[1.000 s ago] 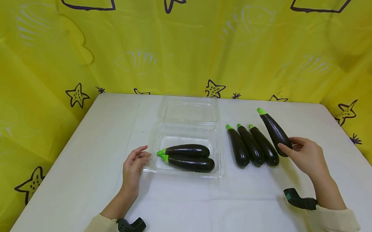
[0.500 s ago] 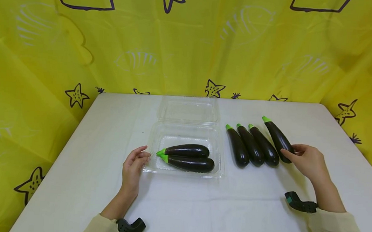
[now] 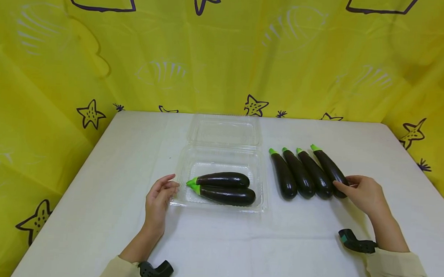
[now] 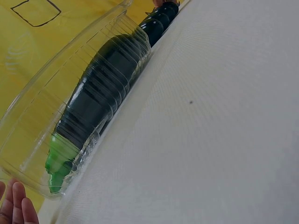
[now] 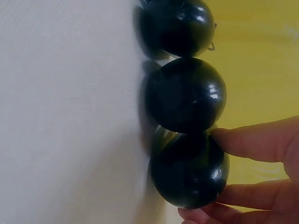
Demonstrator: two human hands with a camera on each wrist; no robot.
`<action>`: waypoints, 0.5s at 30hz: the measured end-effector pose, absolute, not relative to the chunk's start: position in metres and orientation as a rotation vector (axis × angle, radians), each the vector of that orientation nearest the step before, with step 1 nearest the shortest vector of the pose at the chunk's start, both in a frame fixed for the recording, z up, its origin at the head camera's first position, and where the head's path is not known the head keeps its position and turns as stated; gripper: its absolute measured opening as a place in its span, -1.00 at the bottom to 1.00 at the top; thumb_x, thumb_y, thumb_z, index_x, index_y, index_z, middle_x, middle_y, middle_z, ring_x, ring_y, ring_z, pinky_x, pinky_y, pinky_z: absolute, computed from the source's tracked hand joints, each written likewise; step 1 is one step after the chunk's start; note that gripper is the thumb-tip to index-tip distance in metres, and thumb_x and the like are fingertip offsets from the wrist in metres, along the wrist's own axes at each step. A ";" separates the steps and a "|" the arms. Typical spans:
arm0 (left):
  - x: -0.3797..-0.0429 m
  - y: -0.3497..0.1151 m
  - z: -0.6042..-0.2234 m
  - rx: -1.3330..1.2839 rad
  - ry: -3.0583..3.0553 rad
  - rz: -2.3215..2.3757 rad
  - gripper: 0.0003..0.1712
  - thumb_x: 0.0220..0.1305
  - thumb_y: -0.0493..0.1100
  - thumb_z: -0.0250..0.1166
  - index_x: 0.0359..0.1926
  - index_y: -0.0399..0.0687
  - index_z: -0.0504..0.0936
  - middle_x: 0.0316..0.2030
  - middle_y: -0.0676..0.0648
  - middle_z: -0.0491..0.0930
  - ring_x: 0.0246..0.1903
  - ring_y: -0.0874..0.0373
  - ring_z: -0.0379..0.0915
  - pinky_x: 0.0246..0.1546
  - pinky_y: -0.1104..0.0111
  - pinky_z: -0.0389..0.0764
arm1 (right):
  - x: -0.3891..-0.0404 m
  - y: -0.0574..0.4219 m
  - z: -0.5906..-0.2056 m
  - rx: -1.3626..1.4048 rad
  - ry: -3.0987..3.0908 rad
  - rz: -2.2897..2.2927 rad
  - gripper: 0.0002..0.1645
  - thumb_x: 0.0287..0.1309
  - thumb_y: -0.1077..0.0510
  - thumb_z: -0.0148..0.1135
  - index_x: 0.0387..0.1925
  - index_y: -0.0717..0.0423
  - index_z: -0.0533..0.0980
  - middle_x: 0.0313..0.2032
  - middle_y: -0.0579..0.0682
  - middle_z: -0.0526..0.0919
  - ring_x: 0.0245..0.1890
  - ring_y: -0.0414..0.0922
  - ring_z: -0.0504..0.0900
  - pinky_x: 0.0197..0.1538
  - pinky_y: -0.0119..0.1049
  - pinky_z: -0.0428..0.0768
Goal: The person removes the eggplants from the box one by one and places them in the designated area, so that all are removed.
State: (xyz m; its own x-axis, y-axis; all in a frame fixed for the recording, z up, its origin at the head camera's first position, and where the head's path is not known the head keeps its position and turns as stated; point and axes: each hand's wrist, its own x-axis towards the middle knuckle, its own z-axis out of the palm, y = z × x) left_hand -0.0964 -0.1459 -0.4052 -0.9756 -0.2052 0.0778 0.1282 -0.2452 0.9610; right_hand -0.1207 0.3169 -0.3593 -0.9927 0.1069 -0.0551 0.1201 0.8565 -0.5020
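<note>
My right hand pinches the thick end of the rightmost eggplant, dark with a green stem end. That eggplant lies close against a row of three more. In the right wrist view the thumb presses the upper side of the held eggplant, fingers on its other side. At the left edge of a clear plastic clamshell box, my left hand rests with relaxed fingers at the rim. Two eggplants lie side by side inside, stem ends to the left.
The box's clear lid lies folded back behind it. White cloth covers the table, and a yellow patterned curtain hangs behind and along both sides. A dark camera mount sits on each wrist.
My right hand has lowered the eggplant onto the table and brought it leftward against the row. My left hand and the box have stayed put.
</note>
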 end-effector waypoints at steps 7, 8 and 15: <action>-0.097 -0.146 -0.406 0.111 -1.795 -2.320 -0.61 0.14 -0.46 -0.11 0.01 -0.52 0.38 -0.37 -0.02 0.54 -0.34 0.21 0.40 -0.26 0.49 0.41 | -0.120 0.316 -0.359 0.174 2.994 -0.799 -0.34 0.16 -0.07 0.12 -0.15 0.57 0.44 -0.31 0.40 0.55 -0.30 0.25 0.50 -0.36 -0.05 0.43; -0.097 -0.146 -0.407 0.111 -1.797 -2.319 -0.60 0.14 -0.46 -0.11 0.02 -0.54 0.37 -0.37 -0.02 0.54 -0.34 0.21 0.41 -0.26 0.49 0.41 | -0.120 0.316 -0.359 0.175 2.992 -0.797 -0.34 0.16 -0.07 0.12 -0.15 0.58 0.44 -0.31 0.41 0.55 -0.30 0.26 0.50 -0.35 -0.04 0.43; -0.097 -0.146 -0.407 0.118 -1.788 -2.325 -0.58 0.13 -0.45 -0.12 0.03 -0.54 0.36 -0.38 -0.02 0.54 -0.35 0.21 0.41 -0.26 0.49 0.41 | -0.120 0.316 -0.359 0.177 2.969 -0.789 -0.29 0.18 -0.09 0.09 -0.10 0.61 0.40 -0.25 0.46 0.51 -0.25 0.30 0.47 -0.29 0.04 0.43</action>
State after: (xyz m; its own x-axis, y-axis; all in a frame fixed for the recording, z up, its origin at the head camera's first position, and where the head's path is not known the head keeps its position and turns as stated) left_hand -0.0974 -0.1464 -0.4070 -0.9756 -0.2105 0.0620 0.1139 -0.2442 0.9630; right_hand -0.1200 0.3158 -0.3588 -0.9913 0.0946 -0.0913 0.1274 0.8619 -0.4908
